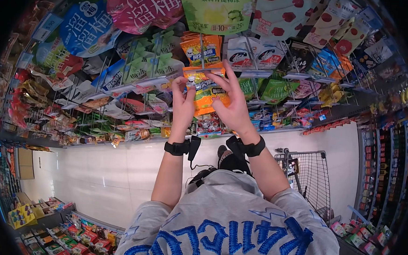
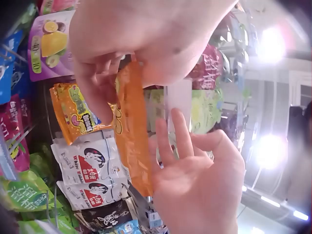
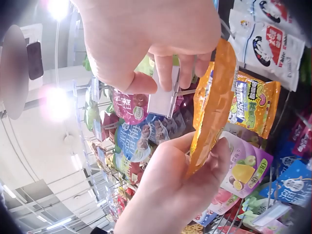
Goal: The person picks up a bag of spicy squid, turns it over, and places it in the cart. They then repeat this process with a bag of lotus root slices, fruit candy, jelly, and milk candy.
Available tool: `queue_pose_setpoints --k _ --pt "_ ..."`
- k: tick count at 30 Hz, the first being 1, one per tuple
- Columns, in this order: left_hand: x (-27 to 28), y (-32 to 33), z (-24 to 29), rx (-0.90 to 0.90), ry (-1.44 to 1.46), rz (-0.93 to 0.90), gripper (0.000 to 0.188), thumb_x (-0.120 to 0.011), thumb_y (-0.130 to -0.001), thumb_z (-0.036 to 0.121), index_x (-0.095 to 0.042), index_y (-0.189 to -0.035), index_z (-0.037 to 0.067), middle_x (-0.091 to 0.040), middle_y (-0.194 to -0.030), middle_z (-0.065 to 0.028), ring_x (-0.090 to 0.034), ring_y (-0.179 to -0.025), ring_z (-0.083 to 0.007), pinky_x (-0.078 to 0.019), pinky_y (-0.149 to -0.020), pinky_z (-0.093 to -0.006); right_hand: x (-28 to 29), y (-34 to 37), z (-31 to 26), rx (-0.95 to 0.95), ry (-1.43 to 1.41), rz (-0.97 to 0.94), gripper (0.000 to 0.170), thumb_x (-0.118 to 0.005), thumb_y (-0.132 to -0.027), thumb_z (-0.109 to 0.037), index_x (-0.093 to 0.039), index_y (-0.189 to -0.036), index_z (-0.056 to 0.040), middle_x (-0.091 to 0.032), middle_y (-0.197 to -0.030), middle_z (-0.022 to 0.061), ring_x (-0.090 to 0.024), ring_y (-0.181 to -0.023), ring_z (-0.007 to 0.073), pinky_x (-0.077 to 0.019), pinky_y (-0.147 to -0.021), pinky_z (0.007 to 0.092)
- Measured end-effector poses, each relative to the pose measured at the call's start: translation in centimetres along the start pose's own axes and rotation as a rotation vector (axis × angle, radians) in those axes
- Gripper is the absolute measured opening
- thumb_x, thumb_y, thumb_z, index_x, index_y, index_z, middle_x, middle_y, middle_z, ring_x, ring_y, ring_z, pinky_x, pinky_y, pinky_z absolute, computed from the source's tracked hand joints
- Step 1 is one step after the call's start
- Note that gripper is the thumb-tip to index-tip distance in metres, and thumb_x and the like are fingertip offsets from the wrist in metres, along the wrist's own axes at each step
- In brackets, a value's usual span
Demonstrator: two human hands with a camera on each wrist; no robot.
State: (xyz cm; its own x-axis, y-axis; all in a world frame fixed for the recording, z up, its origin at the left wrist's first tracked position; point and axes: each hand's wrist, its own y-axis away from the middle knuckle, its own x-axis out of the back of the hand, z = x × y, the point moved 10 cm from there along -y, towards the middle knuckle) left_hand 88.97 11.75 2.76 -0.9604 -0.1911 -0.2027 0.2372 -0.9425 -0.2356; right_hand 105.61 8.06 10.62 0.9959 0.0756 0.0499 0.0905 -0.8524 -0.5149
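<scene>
An orange candy bag (image 1: 204,107) hangs in front of the rack between my two hands. My left hand (image 1: 182,108) pinches its side edge; the right wrist view shows left thumb and fingers around the bag (image 3: 213,109). My right hand (image 1: 237,108) is on the other side, its fingers extended to a clear price-tag holder (image 3: 163,95) at the end of a hook. Those right-hand fingers (image 2: 181,131) touch the holder in the left wrist view, beside the bag. Another orange candy bag (image 1: 200,48) hangs behind on the rack.
White candy bags (image 1: 240,52) hang to the right, and green jelly pouches (image 1: 154,54) to the left. Large pouches, such as a pink one (image 1: 146,4), hang above. A shopping cart (image 1: 311,176) stands on the floor at right. Several hooks project from the rack.
</scene>
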Motion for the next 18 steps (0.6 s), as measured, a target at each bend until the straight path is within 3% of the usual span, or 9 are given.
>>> queue_pose_setpoints --k 2,5,9,11,18 --pt "-1.5 0.0 0.4 -0.02 -0.082 -0.197 0.02 -0.049 -0.097 0.004 -0.05 -0.117 0.003 -0.056 -0.113 -0.0076 -0.052 -0.107 -0.0137 -0.0406 -0.092 -0.0269 0.2 0.0 0.1 0.002 0.021 0.014 0.086 -0.052 -0.074 0.0 -0.018 -0.153 -0.0029 -0.06 -0.131 0.0155 -0.05 -0.131 0.0272 -0.0299 -0.112 0.0392" --pt "-2.0 -0.4 0.3 0.039 -0.064 -0.266 0.031 -0.046 -0.096 0.004 -0.052 -0.127 0.003 -0.055 -0.127 -0.0064 -0.048 -0.12 -0.0143 -0.0338 -0.104 -0.0286 0.1 -0.1 0.2 0.01 0.102 0.012 0.086 -0.053 -0.074 -0.001 -0.018 -0.153 -0.0027 -0.061 -0.131 0.0138 -0.05 -0.128 0.0285 -0.0281 -0.111 0.0396" --pt "-1.6 -1.1 -0.7 0.095 0.036 -0.224 0.04 -0.044 -0.095 0.003 -0.052 -0.134 0.002 -0.055 -0.134 -0.0083 -0.047 -0.124 -0.0153 -0.0321 -0.107 -0.0289 -0.2 -0.2 -0.3 0.061 0.21 0.005 0.084 -0.053 -0.074 -0.002 -0.02 -0.151 -0.0012 -0.063 -0.128 0.0121 -0.054 -0.123 0.0286 -0.0267 -0.111 0.0399" --pt "-2.3 -1.2 0.4 0.046 -0.018 -0.292 0.045 -0.04 -0.094 0.0 -0.048 -0.139 0.002 -0.053 -0.137 -0.0087 -0.047 -0.127 -0.0166 -0.0316 -0.109 -0.0296 -0.3 -0.1 -0.5 0.073 0.326 -0.024 0.082 -0.053 -0.074 -0.004 -0.023 -0.15 0.0006 -0.065 -0.125 0.0109 -0.053 -0.122 0.0283 -0.0259 -0.112 0.0411" --pt "-2.8 -1.5 0.6 0.09 0.021 -0.338 0.05 -0.037 -0.091 -0.001 -0.047 -0.14 0.003 -0.05 -0.141 -0.0092 -0.043 -0.131 -0.0173 -0.0283 -0.111 -0.0295 -0.3 -0.2 -1.0 0.185 0.491 -0.046 0.081 -0.053 -0.073 -0.004 -0.025 -0.149 0.0018 -0.065 -0.124 0.0107 -0.049 -0.125 0.0302 -0.0254 -0.112 0.0435"
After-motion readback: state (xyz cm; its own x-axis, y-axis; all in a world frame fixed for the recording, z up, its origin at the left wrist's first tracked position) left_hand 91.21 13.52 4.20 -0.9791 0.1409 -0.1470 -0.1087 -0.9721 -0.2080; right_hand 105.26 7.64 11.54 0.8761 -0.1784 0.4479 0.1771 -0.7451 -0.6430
